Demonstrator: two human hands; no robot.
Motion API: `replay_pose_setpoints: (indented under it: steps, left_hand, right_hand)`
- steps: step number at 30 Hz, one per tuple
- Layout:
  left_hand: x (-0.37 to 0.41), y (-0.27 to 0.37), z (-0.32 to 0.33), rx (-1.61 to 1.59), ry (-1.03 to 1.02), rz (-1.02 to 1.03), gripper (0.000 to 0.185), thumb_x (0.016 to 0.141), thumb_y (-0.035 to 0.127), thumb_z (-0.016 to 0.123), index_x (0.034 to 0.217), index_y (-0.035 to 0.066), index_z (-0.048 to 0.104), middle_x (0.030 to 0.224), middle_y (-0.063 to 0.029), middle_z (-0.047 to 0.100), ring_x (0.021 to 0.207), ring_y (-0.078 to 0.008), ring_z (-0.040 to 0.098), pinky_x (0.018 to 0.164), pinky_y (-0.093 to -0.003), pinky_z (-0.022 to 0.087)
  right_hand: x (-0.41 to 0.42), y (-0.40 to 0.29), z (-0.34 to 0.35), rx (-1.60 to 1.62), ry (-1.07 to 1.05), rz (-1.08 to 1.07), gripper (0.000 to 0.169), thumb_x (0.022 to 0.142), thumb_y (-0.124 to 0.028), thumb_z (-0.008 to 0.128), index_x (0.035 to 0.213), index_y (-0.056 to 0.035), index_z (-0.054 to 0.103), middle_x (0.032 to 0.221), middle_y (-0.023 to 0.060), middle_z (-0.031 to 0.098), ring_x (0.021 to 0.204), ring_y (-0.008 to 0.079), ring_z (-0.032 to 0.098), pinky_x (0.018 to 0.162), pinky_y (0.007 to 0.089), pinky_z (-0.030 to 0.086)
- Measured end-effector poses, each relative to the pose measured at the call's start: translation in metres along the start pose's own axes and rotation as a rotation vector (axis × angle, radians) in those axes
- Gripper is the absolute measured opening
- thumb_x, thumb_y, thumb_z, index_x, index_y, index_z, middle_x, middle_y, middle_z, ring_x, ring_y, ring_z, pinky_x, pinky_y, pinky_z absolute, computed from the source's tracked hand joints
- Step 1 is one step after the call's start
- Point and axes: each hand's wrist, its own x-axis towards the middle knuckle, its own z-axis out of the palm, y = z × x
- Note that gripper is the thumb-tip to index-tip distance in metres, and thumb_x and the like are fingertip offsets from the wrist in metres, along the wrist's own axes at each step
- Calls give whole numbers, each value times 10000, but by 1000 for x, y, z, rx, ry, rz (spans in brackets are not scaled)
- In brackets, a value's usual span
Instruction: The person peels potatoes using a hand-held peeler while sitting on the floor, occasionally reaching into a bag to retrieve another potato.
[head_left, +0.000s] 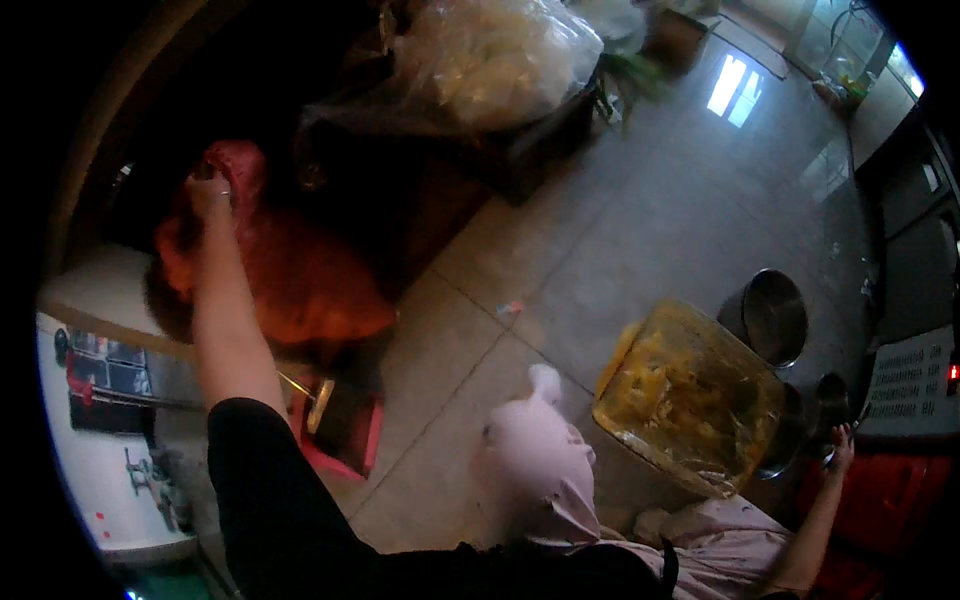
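At the upper left my left hand (206, 187) is closed around the gathered pink-red neck of a large red-orange bag (307, 277), which hangs down to the right of my forearm. What the bag holds cannot be seen. Far to the right, my right hand (841, 450) grips a slim object, perhaps a utensil handle, near some metal bowls (831, 397). Between my right arm and the floor's middle stands a clear rectangular tub (686, 397) with yellowish wet contents. Pink patterned trousers cover my legs.
A steel pot (775, 319) stands beyond the tub. A clear plastic bag (502, 67) with pale contents lies on a dark surface at the top, green leaves (637, 75) beside it. A pink-red dustpan or tray (345, 435) rests at lower left. Red bins or drawers (877, 495) are at the right.
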Motion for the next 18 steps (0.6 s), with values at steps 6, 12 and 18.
replay_pose_setpoints:
  steps: [6,12,18]
  left_hand:
    - [-101,47,-101,-509,387,-8,805,792,475,705,1352,-18,403,1247,-219,562,1156,-360,545,1003,-416,427]
    - [-424,237,-275,-1477,-1484,-568,460,927,394,576,1287,112,522,1281,-68,552,1098,-213,569,959,-392,457]
    - [-645,264,-334,-1407,-2502,-1012,605,952,531,417,1326,59,475,1224,-153,574,1093,-279,569,986,-414,458]
  right_hand:
    - [-21,-14,32,-2,-282,-150,431,892,-196,666,1282,-77,527,1096,17,606,983,123,586,729,249,453]
    - [-130,-74,99,-48,-567,-225,516,908,-234,654,1339,-25,463,1012,57,619,791,114,585,633,230,465]
    - [-224,-88,129,-354,-610,-713,434,916,-118,598,1343,-118,516,868,21,626,663,91,560,576,259,460]
